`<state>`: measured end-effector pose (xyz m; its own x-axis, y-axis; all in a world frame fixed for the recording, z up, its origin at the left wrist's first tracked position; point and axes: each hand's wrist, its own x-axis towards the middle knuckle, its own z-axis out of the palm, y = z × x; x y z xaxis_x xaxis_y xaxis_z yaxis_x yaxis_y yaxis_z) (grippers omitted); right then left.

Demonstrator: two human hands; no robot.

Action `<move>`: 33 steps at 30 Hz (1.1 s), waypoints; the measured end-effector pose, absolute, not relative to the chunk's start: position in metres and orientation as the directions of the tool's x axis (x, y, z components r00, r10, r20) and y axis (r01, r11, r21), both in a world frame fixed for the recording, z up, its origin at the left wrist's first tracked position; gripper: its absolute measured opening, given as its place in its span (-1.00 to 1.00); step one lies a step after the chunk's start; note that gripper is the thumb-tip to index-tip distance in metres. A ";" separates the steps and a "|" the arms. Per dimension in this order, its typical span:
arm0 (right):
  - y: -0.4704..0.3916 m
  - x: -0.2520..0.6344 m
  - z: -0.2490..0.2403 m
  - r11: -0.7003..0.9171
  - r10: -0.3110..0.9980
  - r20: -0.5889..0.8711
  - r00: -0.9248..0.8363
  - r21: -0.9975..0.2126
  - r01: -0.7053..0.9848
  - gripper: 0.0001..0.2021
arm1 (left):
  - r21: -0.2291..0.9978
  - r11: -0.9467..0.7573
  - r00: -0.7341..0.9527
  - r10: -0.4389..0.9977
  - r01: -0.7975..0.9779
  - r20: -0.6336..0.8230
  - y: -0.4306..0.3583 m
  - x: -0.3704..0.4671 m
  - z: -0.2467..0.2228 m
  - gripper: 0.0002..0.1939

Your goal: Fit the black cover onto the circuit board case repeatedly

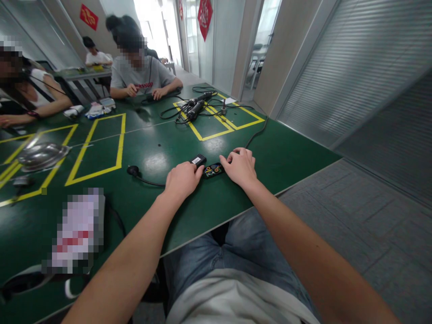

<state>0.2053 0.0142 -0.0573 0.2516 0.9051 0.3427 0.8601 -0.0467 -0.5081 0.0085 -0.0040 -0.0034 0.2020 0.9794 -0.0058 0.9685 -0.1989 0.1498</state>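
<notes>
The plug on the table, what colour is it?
The plug is black; it shows best in the head view.

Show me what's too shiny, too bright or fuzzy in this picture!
In the head view, the back window glows washed-out white; pale glare spots the green table; the shiny metal piece at left looks smeared; the left hand and right hand look clearer.
</notes>
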 end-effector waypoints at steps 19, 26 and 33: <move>0.014 0.212 -0.057 -0.037 0.893 0.355 0.276 -0.553 0.832 -0.54 | 0.379 -0.576 0.429 0.807 0.724 0.407 0.004 0.003 -0.023 -0.64; 0.013 0.209 -0.055 -0.023 0.905 0.344 0.252 -0.552 0.834 -0.60 | 0.300 -0.623 0.552 0.781 0.723 0.292 0.002 0.003 -0.023 -0.66; 0.013 0.208 -0.055 -0.037 0.923 0.310 0.230 -0.521 0.853 -0.59 | 0.306 -0.590 0.541 0.807 0.747 0.237 -0.001 0.004 -0.015 -0.65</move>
